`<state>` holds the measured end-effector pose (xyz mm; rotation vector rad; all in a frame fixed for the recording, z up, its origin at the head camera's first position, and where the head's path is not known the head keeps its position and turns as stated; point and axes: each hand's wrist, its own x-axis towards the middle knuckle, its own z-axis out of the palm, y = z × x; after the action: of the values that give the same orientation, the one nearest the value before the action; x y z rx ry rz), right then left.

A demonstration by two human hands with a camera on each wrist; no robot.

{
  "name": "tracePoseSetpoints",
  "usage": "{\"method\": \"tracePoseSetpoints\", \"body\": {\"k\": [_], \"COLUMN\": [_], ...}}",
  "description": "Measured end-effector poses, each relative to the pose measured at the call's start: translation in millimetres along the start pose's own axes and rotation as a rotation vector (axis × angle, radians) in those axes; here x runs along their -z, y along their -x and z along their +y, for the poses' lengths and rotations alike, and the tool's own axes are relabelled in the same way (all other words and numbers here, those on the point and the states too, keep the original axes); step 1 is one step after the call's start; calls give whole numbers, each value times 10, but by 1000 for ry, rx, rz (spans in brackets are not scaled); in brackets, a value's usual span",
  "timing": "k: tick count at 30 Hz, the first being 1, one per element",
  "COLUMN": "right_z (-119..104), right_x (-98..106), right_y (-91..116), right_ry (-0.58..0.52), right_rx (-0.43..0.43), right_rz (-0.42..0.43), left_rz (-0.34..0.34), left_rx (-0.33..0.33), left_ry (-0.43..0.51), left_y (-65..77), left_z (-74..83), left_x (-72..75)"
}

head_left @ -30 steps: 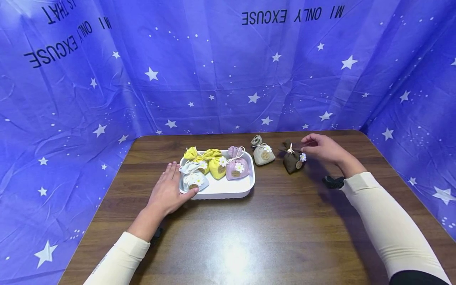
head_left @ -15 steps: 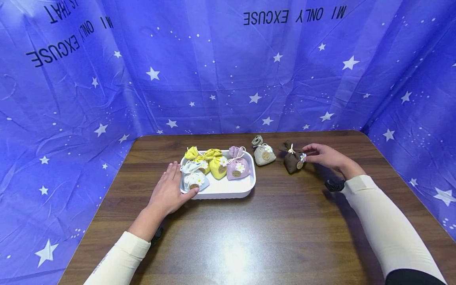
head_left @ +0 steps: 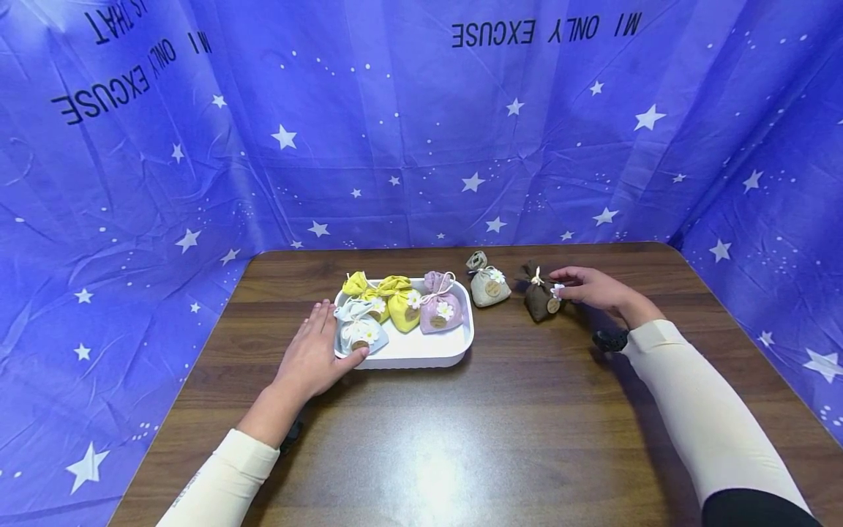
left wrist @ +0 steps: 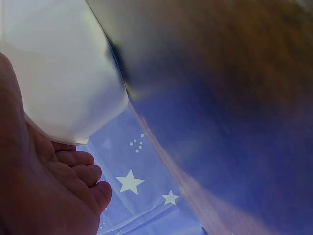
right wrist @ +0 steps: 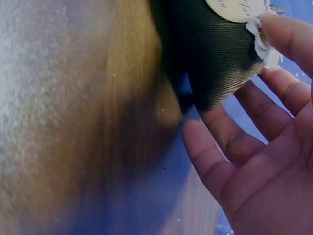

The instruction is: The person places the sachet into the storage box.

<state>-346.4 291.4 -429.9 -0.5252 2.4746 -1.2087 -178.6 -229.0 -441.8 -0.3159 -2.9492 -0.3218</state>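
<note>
My left hand lies with extended fingers along the left end of a white tray, thumb at its front rim. In the left wrist view, the fingers pass beside the tray's white wall. At the right, my right hand reaches a dark brown tied sachet on the table. The right wrist view shows its thumb at the sachet's white flower and loosely spread fingers by the lower side and behind. Inside the tray sit a pale blue sachet, two yellow sachets and a lilac sachet.
Between the tray and the brown sachet stands a beige sachet, tied with a flower and round tag. The wooden table ends at a blue star-printed curtain behind and at the sides.
My right hand has come down and left to the brown sachet, its thumb now over the flower, which has shifted slightly left. The left hand has stayed at the tray.
</note>
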Motion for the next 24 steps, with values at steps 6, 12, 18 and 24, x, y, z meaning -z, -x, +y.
{"method": "tracePoseSetpoints", "body": {"k": [6, 12, 18, 24], "right_z": [10, -10, -10, -13], "right_x": [-25, -49, -97, -121], "right_y": [-18, -29, -15, 2], "right_ry": [-28, -2, 2, 39], "right_rx": [-18, -27, -6, 69], "right_rz": [-2, 31, 86, 127], "left_rz": [1, 3, 5, 8], "left_rx": [-6, -7, -7, -8], "left_ry": [2, 3, 4, 13], "left_y": [-5, -3, -3, -7], "left_z": [-3, -5, -2, -4], "left_x": [-7, -10, -6, -10]}}
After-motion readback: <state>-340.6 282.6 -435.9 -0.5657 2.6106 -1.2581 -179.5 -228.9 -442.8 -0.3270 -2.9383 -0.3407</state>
